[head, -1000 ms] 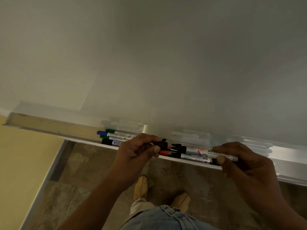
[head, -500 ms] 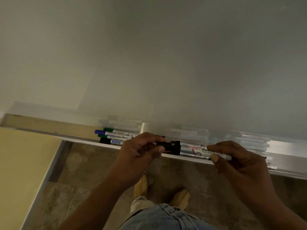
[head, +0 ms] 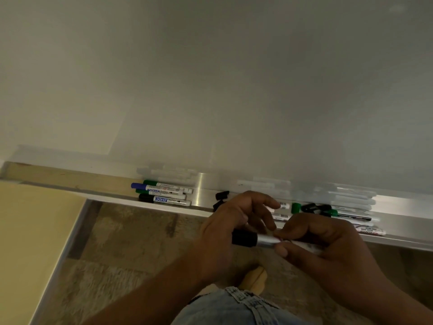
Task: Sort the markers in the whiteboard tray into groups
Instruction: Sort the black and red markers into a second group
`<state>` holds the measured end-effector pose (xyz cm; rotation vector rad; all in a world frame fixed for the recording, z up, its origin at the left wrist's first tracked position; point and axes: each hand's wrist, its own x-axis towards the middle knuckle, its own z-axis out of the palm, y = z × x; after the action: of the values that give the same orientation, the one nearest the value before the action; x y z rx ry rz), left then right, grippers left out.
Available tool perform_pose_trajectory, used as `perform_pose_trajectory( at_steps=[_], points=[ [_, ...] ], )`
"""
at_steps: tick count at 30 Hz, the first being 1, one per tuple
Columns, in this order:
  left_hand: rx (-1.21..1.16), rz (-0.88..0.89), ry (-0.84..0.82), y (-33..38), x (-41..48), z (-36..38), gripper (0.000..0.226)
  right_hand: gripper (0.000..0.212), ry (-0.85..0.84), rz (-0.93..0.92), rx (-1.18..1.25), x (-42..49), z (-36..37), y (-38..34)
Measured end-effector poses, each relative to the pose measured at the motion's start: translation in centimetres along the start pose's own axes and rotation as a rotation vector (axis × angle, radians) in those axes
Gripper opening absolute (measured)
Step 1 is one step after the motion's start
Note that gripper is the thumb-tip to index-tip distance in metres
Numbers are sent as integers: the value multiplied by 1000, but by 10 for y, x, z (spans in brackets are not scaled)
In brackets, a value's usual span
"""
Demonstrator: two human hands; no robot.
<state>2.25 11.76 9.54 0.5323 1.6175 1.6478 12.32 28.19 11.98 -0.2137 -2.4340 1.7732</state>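
Observation:
A black-capped marker [head: 255, 239] with a white barrel is held level in front of the tray, below its front edge. My left hand [head: 229, 228] grips its cap end and my right hand [head: 328, 245] pinches its barrel. The silver whiteboard tray [head: 206, 195] runs across the view. On its left lies a group of several markers [head: 164, 193] with blue, green and black caps. Behind my hands lie more markers [head: 346, 213], a green cap [head: 296, 208] and two loose black caps [head: 221, 199].
The whiteboard [head: 234, 78] fills the upper view. A yellow wall [head: 30, 242] stands at the left. Below the tray are a carpeted floor [head: 131, 242], my jeans [head: 229, 308] and a tan shoe [head: 254, 279].
Both hands have lifted the black-capped marker out of the tray and drawn it toward me. The markers and loose caps behind it have come into sight.

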Motion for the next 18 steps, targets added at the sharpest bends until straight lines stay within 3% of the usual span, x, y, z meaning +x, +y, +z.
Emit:
perform_pose_trajectory(
  at_steps=[3, 6, 8, 11, 16, 18],
  points=[
    [158, 73, -23, 1, 0, 2, 44, 16, 4, -33, 6, 2, -4, -4],
    [169, 101, -17, 3, -1, 2, 55, 14, -12, -48, -32, 3, -5, -3],
    [218, 111, -38, 8, 0, -1, 46, 16, -25, -17, -27, 2, -3, 3],
    [270, -30, -39, 4, 11, -8, 38, 19, -51, 27, -105, 6, -3, 19],
    [155, -248, 192, -32, 21, -17, 27, 17, 15, 107, -206, 12, -12, 69],
    [136, -276, 219, -47, 23, -19, 24, 30, 17, 86, -303, 10, -12, 90]
  ],
)
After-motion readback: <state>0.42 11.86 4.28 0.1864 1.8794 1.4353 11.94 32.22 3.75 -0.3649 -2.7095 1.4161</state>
